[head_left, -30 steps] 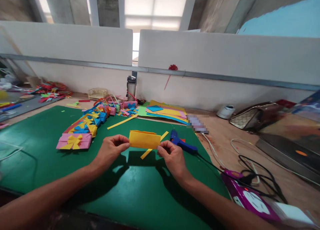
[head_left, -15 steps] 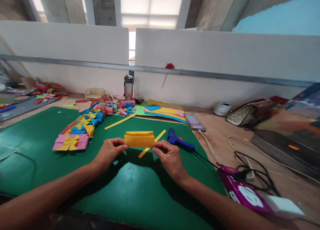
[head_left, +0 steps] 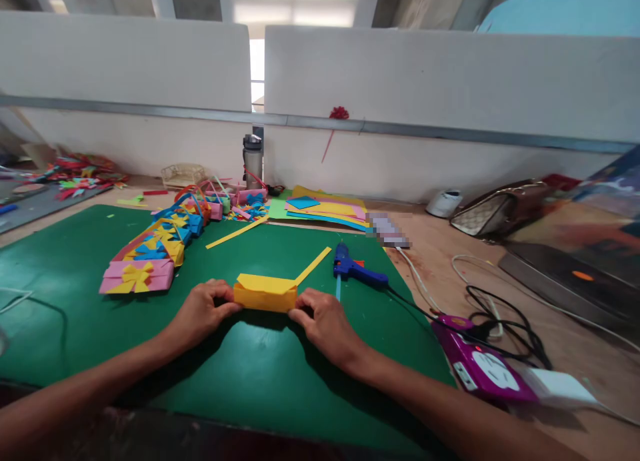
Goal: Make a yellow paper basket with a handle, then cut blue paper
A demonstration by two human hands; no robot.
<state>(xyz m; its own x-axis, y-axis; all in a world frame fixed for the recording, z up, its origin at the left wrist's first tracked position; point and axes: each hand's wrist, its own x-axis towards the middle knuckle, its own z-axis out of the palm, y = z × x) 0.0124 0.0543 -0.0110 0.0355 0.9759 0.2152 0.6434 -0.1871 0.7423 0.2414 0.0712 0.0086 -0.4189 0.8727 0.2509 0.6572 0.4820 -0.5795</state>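
Note:
Between my two hands is a small folded yellow paper box (head_left: pixel 265 301), low over the green mat (head_left: pixel 240 387). My left hand (head_left: pixel 207 307) pinches its left end between thumb and fingers. The right end is pinched by my right hand (head_left: pixel 323 324). A yellow paper strip (head_left: pixel 314 266) lies on the mat behind the box, its near end hidden by it. Right of that strip rests a blue glue gun (head_left: pixel 357 271), with its cable running toward the right.
Finished paper baskets with bows (head_left: pixel 137 276) stand in a row at left. Coloured paper sheets (head_left: pixel 325 211) and a bottle (head_left: pixel 253 164) are at the back. At right are a purple power strip (head_left: pixel 483 364), black cables (head_left: pixel 520 327) and a handbag (head_left: pixel 495 207).
Both hands have brought the yellow paper box lower and slightly left, tilting it so more of its top shows. The view has tipped down a little.

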